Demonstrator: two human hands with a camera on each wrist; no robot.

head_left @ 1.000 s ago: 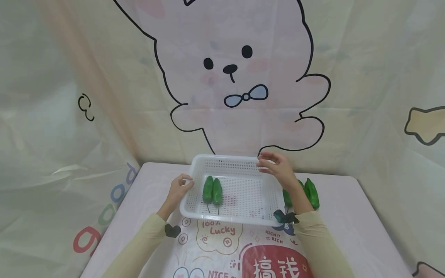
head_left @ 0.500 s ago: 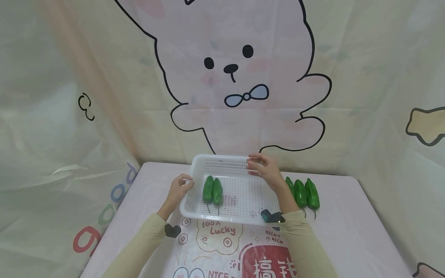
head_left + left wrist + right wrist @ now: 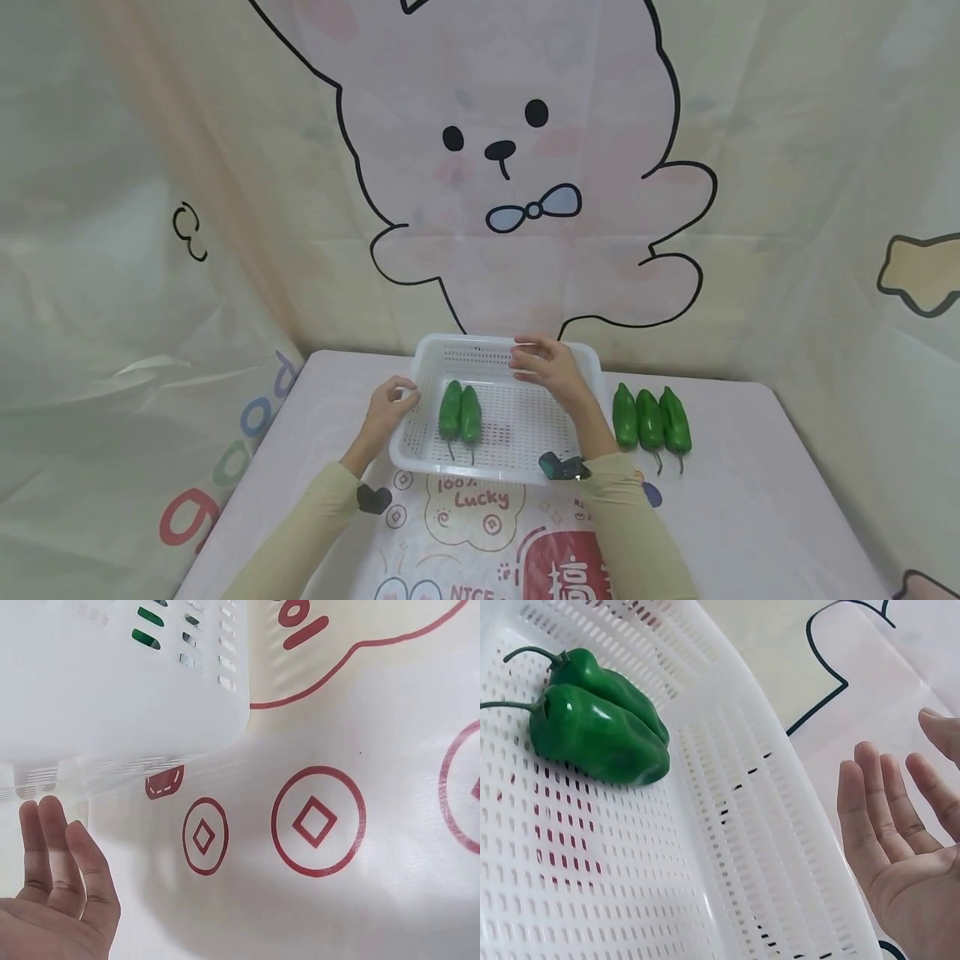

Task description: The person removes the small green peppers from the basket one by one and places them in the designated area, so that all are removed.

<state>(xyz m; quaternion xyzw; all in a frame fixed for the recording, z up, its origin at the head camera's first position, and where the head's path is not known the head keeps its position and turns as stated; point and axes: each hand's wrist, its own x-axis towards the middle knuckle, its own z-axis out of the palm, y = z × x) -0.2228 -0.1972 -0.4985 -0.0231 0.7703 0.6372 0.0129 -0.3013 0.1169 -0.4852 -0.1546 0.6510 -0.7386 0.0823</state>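
A white perforated plastic basket (image 3: 517, 454) stands on the table, with two green peppers (image 3: 459, 412) side by side in its left half. By the basket's left side is my left hand (image 3: 386, 408); in the left wrist view its fingers (image 3: 96, 874) extend loosely, tips close to the basket's lower edge. My right hand (image 3: 553, 367) hovers over the far part of the basket in the head view. Its fingers (image 3: 866, 799) are spread and hold nothing in the right wrist view, where the peppers' stems (image 3: 510, 705) point away from the hand.
Three more green peppers (image 3: 651, 417) lie in a row on the table to the right of the basket. The table (image 3: 750, 500) has a printed cloth and meets a hanging sheet (image 3: 757, 317) with a cartoon bear behind it.
My right hand has moved left from the basket's right rim to above its far side, revealing the three peppers on the right. The left hand and the basket have stayed put.
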